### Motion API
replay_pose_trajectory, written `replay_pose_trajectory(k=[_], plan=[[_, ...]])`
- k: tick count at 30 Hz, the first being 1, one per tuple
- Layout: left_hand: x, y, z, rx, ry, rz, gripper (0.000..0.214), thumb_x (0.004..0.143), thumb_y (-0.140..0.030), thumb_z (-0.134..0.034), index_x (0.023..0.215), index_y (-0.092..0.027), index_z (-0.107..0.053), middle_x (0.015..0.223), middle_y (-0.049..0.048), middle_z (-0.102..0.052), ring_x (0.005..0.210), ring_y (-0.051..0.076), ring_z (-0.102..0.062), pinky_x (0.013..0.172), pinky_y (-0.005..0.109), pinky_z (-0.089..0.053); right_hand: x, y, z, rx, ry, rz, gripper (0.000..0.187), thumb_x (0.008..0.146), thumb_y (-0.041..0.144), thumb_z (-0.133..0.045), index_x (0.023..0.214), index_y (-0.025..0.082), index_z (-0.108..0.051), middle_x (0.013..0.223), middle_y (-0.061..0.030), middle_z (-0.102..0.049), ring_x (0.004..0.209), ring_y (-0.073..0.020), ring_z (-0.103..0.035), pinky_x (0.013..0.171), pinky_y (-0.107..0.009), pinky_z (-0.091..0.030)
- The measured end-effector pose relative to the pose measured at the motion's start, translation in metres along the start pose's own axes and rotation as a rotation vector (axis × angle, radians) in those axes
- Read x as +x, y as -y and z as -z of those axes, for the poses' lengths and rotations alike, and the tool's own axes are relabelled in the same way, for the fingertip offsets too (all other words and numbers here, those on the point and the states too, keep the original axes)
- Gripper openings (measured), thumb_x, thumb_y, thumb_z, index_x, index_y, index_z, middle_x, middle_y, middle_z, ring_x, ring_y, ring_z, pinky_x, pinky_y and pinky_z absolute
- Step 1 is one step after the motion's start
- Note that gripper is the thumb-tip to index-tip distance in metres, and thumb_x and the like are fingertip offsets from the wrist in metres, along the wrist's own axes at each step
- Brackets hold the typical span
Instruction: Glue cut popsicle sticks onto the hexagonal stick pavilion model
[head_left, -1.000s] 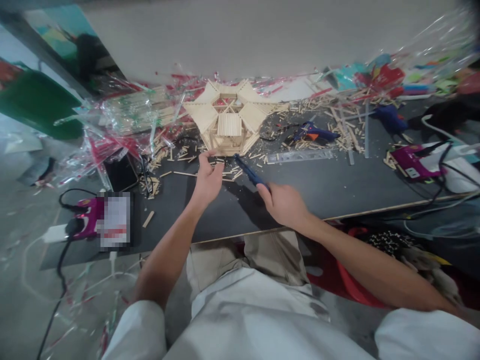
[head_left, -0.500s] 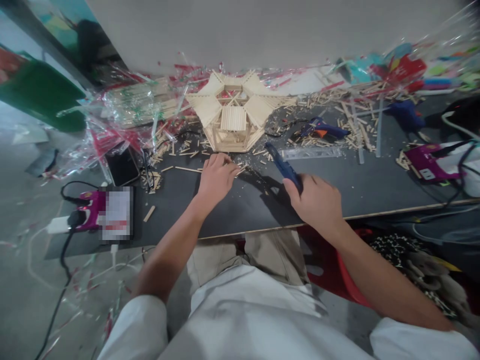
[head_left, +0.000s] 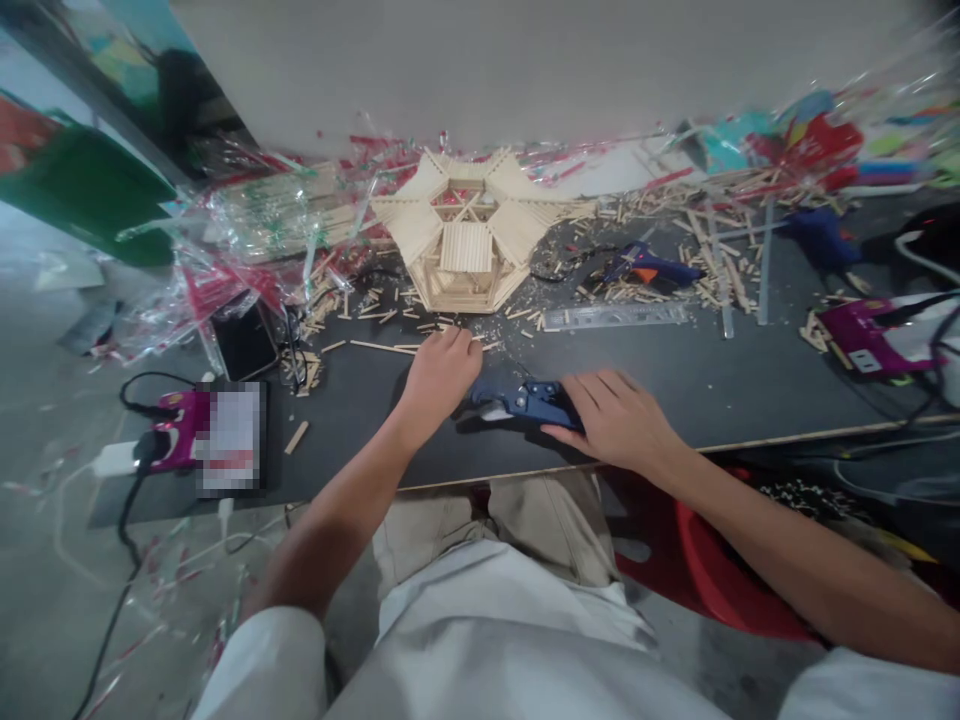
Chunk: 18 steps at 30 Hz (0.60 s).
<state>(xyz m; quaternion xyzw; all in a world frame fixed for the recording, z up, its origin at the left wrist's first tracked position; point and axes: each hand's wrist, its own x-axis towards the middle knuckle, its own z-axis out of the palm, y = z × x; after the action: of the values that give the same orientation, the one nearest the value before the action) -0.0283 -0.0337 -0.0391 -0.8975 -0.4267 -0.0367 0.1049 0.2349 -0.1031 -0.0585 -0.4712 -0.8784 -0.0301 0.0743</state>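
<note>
My right hand (head_left: 619, 415) is closed round the handles of a blue hand cutter (head_left: 529, 402). The tool is low over the dark tabletop, its jaw end pointing left and its metal blade showing. My left hand (head_left: 444, 370) is close to the jaw end, fingers curled down with their tips hidden. A thin wooden stick (head_left: 382, 348) sticks out to the left of that hand, and a short light end shows at its right. I cannot make out what the fingers hold. Just beyond stands a many-sided wooden stick model (head_left: 465, 245) with flared panels.
Wood offcuts and plastic wrappers (head_left: 255, 220) lie along the back. A clear ruler (head_left: 615, 317), a blue glue gun (head_left: 652, 265) and another blue tool (head_left: 825, 235) lie at right. A phone (head_left: 244, 338) and purple power strips (head_left: 180, 425) sit near the ends of the table (head_left: 750, 390).
The blue cutter has come down and swung from pointing up and away to pointing left toward my left hand. My left hand has shifted slightly toward me. The wooden model stands in the same place.
</note>
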Motion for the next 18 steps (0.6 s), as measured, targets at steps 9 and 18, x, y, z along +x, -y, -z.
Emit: replay_pose_trajectory(k=[9,18], plan=[[0.000,0.009,0.027,-0.104,0.056,0.093,0.026,0.099,-0.003,-0.044,0.110,-0.011,-0.066,0.100,0.0141,-0.074,0.098,0.027,-0.068,0.077,0.034,-0.049,0.001,0.001,-0.006,0.032,-0.005,0.135,0.083,0.105,0.061,-0.046,0.153,-0.007,-0.046,0.151,-0.0314,-0.053,0.144,-0.0445,-0.044,0.118,-0.058,-0.037],[0.010,0.023,0.099,-0.467,-0.013,0.093,0.030,0.103,-0.023,-0.051,0.121,-0.020,-0.075,0.097,0.0083,-0.078,0.087,0.023,-0.072,0.079,0.032,-0.051,0.049,-0.130,0.008,0.076,-0.137,-0.453,0.084,0.103,0.062,-0.046,0.147,-0.009,-0.055,0.152,-0.0386,-0.048,0.149,-0.0423,-0.044,0.115,-0.047,-0.035]])
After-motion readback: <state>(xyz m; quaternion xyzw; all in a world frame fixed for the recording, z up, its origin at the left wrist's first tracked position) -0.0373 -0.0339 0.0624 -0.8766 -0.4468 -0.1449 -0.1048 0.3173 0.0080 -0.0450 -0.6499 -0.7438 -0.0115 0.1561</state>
